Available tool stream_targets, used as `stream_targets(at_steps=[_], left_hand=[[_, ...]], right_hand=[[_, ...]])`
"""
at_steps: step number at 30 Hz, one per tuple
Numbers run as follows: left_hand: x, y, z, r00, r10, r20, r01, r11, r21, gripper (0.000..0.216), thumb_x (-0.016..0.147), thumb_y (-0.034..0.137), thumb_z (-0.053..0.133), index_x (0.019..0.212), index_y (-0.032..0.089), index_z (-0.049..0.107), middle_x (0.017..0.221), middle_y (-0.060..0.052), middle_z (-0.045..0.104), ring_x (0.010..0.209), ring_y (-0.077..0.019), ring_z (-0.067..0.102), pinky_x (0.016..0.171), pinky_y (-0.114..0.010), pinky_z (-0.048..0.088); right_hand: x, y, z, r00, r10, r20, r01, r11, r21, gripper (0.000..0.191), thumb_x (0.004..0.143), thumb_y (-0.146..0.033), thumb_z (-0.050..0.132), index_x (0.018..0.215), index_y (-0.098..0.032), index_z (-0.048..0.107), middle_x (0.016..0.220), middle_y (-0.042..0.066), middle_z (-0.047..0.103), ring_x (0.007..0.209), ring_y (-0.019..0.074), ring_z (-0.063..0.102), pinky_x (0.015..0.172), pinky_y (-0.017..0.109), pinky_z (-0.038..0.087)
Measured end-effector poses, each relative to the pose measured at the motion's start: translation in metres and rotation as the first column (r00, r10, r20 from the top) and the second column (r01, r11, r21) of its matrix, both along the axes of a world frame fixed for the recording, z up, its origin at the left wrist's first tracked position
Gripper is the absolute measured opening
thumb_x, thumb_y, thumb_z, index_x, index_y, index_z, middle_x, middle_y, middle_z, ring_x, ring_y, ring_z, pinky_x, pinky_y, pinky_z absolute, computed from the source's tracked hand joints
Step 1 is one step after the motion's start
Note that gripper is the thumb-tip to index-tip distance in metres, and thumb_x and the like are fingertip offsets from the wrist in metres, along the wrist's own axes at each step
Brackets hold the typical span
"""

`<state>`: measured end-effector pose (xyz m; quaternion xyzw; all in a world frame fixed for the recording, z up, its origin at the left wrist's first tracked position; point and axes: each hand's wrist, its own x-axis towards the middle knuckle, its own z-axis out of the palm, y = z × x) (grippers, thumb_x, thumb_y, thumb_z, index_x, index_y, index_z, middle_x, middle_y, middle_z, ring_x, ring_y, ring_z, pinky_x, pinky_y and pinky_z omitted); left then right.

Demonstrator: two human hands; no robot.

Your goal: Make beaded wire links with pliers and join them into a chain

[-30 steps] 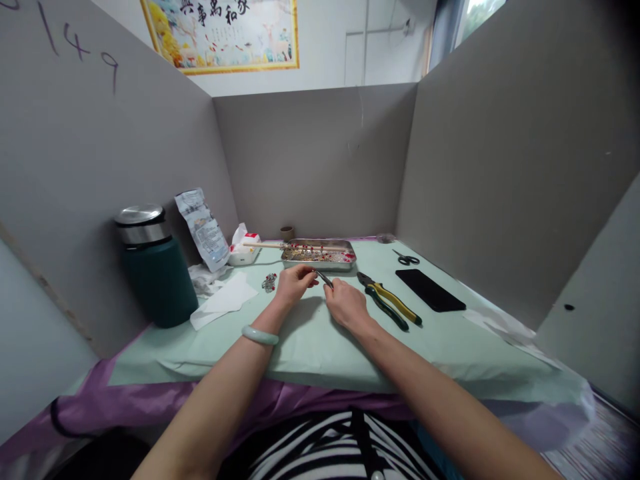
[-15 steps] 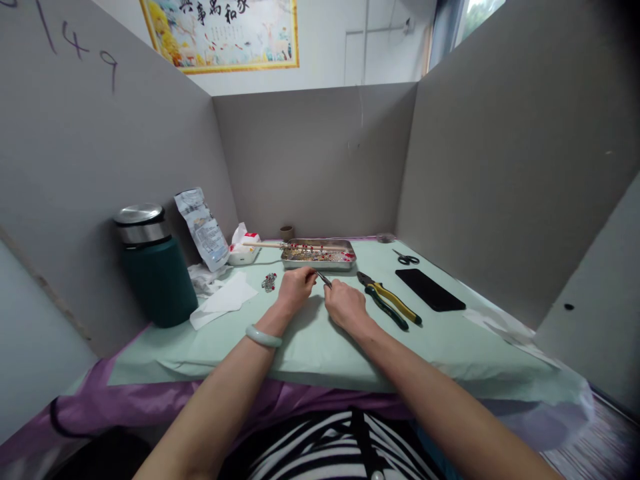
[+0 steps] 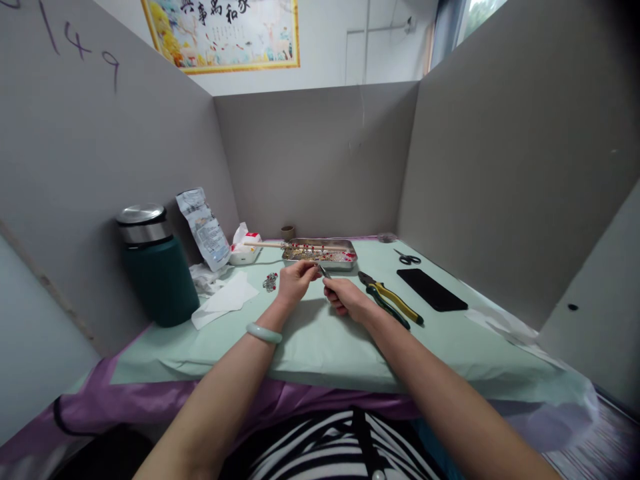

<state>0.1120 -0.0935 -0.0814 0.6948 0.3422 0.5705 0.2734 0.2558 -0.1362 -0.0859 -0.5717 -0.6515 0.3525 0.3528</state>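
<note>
1. The left hand (image 3: 295,283) pinched what looked like a small piece (image 3: 318,267), too tiny for me to identify; a loosened fingertip could have dropped it onto the bench (image 3: 310,353).
2. The right hand (image 3: 346,299) was closed around a slim metal tool (image 3: 325,272), its tip at the left fingertips. A slip there might have nipped skin or bent the piece.
3. Both hands worked just in front of the metal tray (image 3: 345,266); anything that sprang loose could have vanished among the red beads (image 3: 327,257) inside.
4. The beaded cluster (image 3: 270,283) lay just beside the left wrist, where a careless sweep might have tangled it.
5. The large pliers (image 3: 393,301) lay close by the right forearm, so an outward swing could have knocked them.
</note>
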Motion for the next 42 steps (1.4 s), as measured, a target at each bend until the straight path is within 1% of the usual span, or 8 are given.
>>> stream_targets(at_steps=[3, 5, 8, 12, 21, 26, 33, 42], left_hand=[[0.001, 0.003, -0.001, 0.982, -0.1, 0.16, 0.12, 0.985, -0.121, 0.021, 0.072, 0.035, 0.066, 0.08, 0.015, 0.065, 0.072, -0.004, 0.07, 0.067, -0.0181, 0.069, 0.068, -0.031, 0.056], [0.002, 0.004, -0.001, 0.966, -0.154, 0.209, 0.193, 0.965, -0.178, 0.028, 0.069, 0.037, 0.069, 0.082, 0.013, 0.064, 0.073, -0.005, 0.07, 0.068, -0.0182, 0.069, 0.067, -0.032, 0.056], [0.002, 0.004, -0.001, 0.964, -0.187, 0.189, 0.229, 0.946, -0.23, 0.03, 0.068, 0.036, 0.071, 0.086, 0.012, 0.064, 0.079, -0.007, 0.071, 0.071, -0.0183, 0.069, 0.063, -0.03, 0.055], [0.002, 0.002, 0.0, 0.969, -0.2, 0.141, 0.234, 0.928, -0.291, 0.031, 0.07, 0.034, 0.071, 0.089, 0.012, 0.062, 0.085, -0.009, 0.07, 0.071, -0.0176, 0.068, 0.06, -0.027, 0.054], [-0.001, -0.001, 0.001, 0.959, -0.269, 0.084, 0.281, 0.875, -0.394, 0.032, 0.08, 0.046, 0.059, 0.082, 0.014, 0.055, 0.089, -0.008, 0.065, 0.065, -0.013, 0.065, 0.053, -0.023, 0.053], [-0.003, 0.002, -0.001, 0.938, -0.322, 0.127, 0.346, 0.854, -0.388, 0.032, 0.078, 0.045, 0.061, 0.077, 0.014, 0.054, 0.081, -0.004, 0.061, 0.062, -0.0109, 0.06, 0.056, -0.027, 0.054], [-0.006, 0.007, -0.003, 0.889, -0.389, 0.239, 0.452, 0.826, -0.336, 0.033, 0.074, 0.045, 0.065, 0.074, 0.013, 0.057, 0.069, -0.001, 0.057, 0.063, -0.0111, 0.057, 0.064, -0.03, 0.054], [-0.004, -0.001, 0.002, 0.856, -0.417, 0.307, 0.509, 0.782, -0.358, 0.037, 0.072, 0.048, 0.066, 0.075, 0.013, 0.056, 0.074, -0.003, 0.058, 0.058, -0.0106, 0.056, 0.052, -0.027, 0.05]], right_hand=[[0.0, 0.0, 0.0, 0.997, 0.006, -0.076, -0.005, 1.0, 0.006, 0.038, 0.089, -0.044, 0.033, 0.07, -0.018, 0.053, 0.053, -0.005, 0.042, 0.042, 0.0091, 0.033, 0.042, 0.021, 0.026], [0.001, 0.001, -0.001, 0.997, -0.069, 0.031, 0.065, 0.99, 0.123, 0.036, 0.089, -0.039, 0.036, 0.068, -0.017, 0.055, 0.057, -0.001, 0.051, 0.05, 0.0108, 0.044, 0.049, 0.021, 0.031], [0.001, 0.002, -0.003, 0.934, -0.219, 0.281, 0.14, 0.951, 0.277, 0.038, 0.091, -0.036, 0.035, 0.074, -0.015, 0.061, 0.073, 0.006, 0.065, 0.071, 0.0169, 0.058, 0.062, 0.024, 0.036], [0.001, 0.0, -0.005, 0.805, -0.327, 0.495, 0.187, 0.932, 0.311, 0.041, 0.095, -0.038, 0.03, 0.095, -0.014, 0.063, 0.09, 0.013, 0.07, 0.085, 0.0237, 0.063, 0.068, 0.028, 0.037], [-0.004, -0.009, -0.006, 0.716, -0.381, 0.586, 0.159, 0.905, 0.395, 0.036, 0.096, -0.038, 0.031, 0.101, -0.015, 0.059, 0.095, 0.012, 0.069, 0.087, 0.0249, 0.065, 0.069, 0.029, 0.038], [-0.002, -0.005, -0.009, 0.792, -0.322, 0.519, 0.146, 0.925, 0.351, 0.038, 0.095, -0.038, 0.032, 0.097, -0.015, 0.061, 0.09, 0.012, 0.07, 0.084, 0.0232, 0.063, 0.067, 0.028, 0.036], [0.001, 0.001, -0.006, 0.984, -0.063, 0.169, 0.017, 0.965, 0.26, 0.038, 0.091, -0.034, 0.033, 0.071, -0.016, 0.059, 0.072, 0.004, 0.065, 0.068, 0.0157, 0.057, 0.058, 0.022, 0.034], [0.0, -0.002, -0.007, 0.895, -0.237, 0.377, 0.089, 0.925, 0.37, 0.037, 0.094, -0.036, 0.033, 0.081, -0.017, 0.062, 0.078, 0.005, 0.068, 0.072, 0.017, 0.058, 0.06, 0.024, 0.029]])
